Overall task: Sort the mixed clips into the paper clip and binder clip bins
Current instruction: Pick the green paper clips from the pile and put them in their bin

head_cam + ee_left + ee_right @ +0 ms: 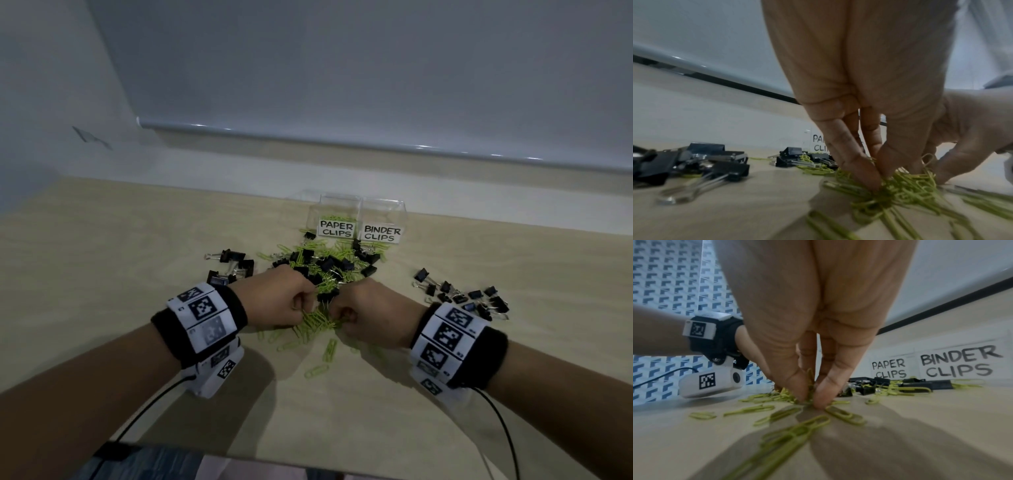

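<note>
Two clear bins stand at the back of the table: the paper clip bin holding some green clips, and the binder clip bin to its right. A mixed heap of green paper clips and black binder clips lies in front of them. My left hand pinches a bunch of green paper clips against the table. My right hand pinches green paper clips right beside it. Both hands work the same cluster at the heap's near edge.
Black binder clips lie in a group at the left and another at the right. Loose green paper clips are scattered toward me. Cables run from both wristbands. The table's near edge is below.
</note>
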A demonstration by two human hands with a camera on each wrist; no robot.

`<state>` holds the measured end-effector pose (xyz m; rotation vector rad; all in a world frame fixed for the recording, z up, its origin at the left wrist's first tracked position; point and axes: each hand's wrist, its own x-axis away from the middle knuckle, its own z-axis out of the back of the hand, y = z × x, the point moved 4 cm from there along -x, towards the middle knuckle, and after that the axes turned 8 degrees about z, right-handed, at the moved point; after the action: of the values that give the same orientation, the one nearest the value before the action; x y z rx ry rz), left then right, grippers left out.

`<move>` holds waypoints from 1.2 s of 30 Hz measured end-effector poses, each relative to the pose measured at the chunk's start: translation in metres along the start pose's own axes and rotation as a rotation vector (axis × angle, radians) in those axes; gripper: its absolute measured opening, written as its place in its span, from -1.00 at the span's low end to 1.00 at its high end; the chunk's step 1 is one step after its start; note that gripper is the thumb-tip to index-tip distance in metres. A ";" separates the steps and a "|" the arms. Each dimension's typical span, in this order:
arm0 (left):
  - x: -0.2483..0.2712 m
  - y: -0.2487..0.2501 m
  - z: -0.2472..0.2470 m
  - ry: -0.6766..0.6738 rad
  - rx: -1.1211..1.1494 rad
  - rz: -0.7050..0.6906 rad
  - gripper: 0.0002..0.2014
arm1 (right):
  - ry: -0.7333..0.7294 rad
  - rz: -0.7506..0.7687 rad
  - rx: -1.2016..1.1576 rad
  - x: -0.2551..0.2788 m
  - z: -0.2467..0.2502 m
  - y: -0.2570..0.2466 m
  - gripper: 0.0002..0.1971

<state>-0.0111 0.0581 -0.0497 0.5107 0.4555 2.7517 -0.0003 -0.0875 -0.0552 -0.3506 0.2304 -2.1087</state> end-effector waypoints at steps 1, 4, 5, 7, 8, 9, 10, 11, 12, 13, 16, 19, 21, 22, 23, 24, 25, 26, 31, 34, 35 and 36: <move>-0.001 -0.002 0.002 0.002 0.041 0.010 -0.84 | 0.022 -0.001 -0.020 0.002 0.002 0.002 -0.85; -0.005 -0.008 0.011 0.022 0.178 0.039 -0.85 | 0.059 -0.038 -0.140 0.007 0.011 0.012 -0.87; -0.007 -0.009 0.017 0.036 0.225 0.048 -0.86 | 0.066 -0.063 -0.210 0.009 0.014 0.019 -0.88; -0.012 -0.010 0.032 0.071 0.320 0.064 -0.89 | 0.119 -0.111 -0.351 0.010 0.024 0.035 -0.89; -0.015 -0.010 0.040 0.095 0.370 0.068 -0.90 | 0.164 -0.137 -0.414 0.010 0.031 0.044 -0.90; -0.020 -0.011 0.050 0.122 0.419 0.071 -0.91 | 0.210 -0.160 -0.480 0.009 0.040 0.053 -0.91; -0.026 -0.012 0.059 0.153 0.460 0.076 -0.93 | 0.259 -0.183 -0.548 0.007 0.049 0.062 -0.92; -0.033 -0.013 0.068 0.190 0.490 0.079 -0.93 | 0.307 -0.204 -0.598 0.004 0.060 0.069 -0.93; -0.042 -0.013 0.079 0.232 0.518 0.085 -0.94 | 0.354 -0.227 -0.623 -0.001 0.072 0.076 -0.94; -0.051 -0.012 0.086 0.278 0.542 0.096 -0.94 | 0.403 -0.251 -0.623 -0.007 0.080 0.082 -0.94; -0.086 -0.006 0.110 0.451 0.511 0.142 -0.95 | 0.516 -0.324 -0.454 -0.034 0.110 0.100 -0.97; -0.123 0.000 0.119 0.532 0.343 0.202 -0.89 | 0.480 -0.374 -0.141 -0.068 0.124 0.107 -0.91; -0.141 0.003 0.114 0.501 0.239 0.249 -0.87 | 0.363 -0.386 0.054 -0.088 0.117 0.107 -0.87; -0.146 0.004 0.110 0.468 0.198 0.269 -0.86 | 0.304 -0.389 0.106 -0.095 0.111 0.108 -0.87; -0.149 0.004 0.105 0.430 0.164 0.278 -0.88 | 0.264 -0.387 0.130 -0.098 0.105 0.108 -0.85; -0.148 0.004 0.102 0.403 0.136 0.274 -0.88 | 0.242 -0.375 0.138 -0.098 0.101 0.109 -0.80; -0.144 0.002 0.100 0.390 0.121 0.260 -0.87 | 0.247 -0.353 0.137 -0.093 0.098 0.107 -0.76; -0.137 -0.001 0.099 0.396 0.123 0.232 -0.84 | 0.275 -0.324 0.132 -0.084 0.098 0.104 -0.74; -0.073 -0.008 0.080 0.354 0.158 0.100 -0.90 | 0.222 -0.105 0.031 -0.034 0.074 0.056 -0.83; -0.034 -0.011 0.046 0.081 0.077 0.091 -0.89 | -0.007 0.017 -0.036 -0.015 0.042 0.018 -0.79; -0.023 -0.013 0.035 0.005 0.043 0.103 -0.85 | -0.046 0.058 -0.040 -0.012 0.033 0.006 -0.74; -0.014 -0.016 0.025 -0.050 0.022 0.124 -0.79 | -0.072 0.092 -0.034 -0.012 0.025 -0.004 -0.67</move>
<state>0.0150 0.0742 -0.0374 0.6313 0.4568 2.8471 0.0109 -0.0762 -0.0327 -0.4275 0.2366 -2.0000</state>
